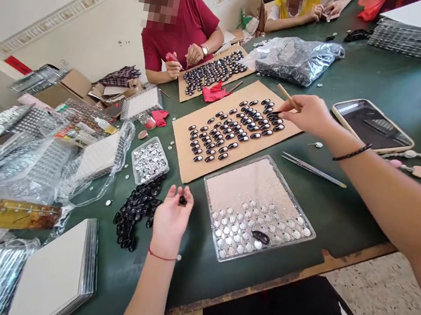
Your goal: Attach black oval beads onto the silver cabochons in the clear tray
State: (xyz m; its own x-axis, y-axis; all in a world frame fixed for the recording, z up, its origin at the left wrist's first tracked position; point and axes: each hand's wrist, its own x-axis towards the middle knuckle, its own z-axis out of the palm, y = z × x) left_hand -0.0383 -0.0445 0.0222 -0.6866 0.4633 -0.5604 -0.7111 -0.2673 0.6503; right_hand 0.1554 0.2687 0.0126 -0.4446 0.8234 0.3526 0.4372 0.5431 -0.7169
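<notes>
My left hand (172, 218) is palm up, its fingers curled around a small black oval piece (183, 201). Beside it lies a heap of black oval pieces (134, 214), looped like snap hair clips. My right hand (309, 115) grips a thin wooden stick (287, 96) over a cardboard sheet (183, 161). On that sheet sit rows of black pieces with shiny pale tops (235, 129); a dark piece shows under my right fingertips. Between my hands, a clear-edged tray (230, 185) carries many round whitish discs (261, 217) and one black oval piece (260, 237).
A plastic box of silvery discs (150, 160) stands left of the cardboard. Tweezers (313, 169) and a phone (373, 123) lie at right. Packaging, a bottle (19, 216) and stacked sheets (53, 274) crowd the left. Two people work across the table, near a plastic bag (299, 59).
</notes>
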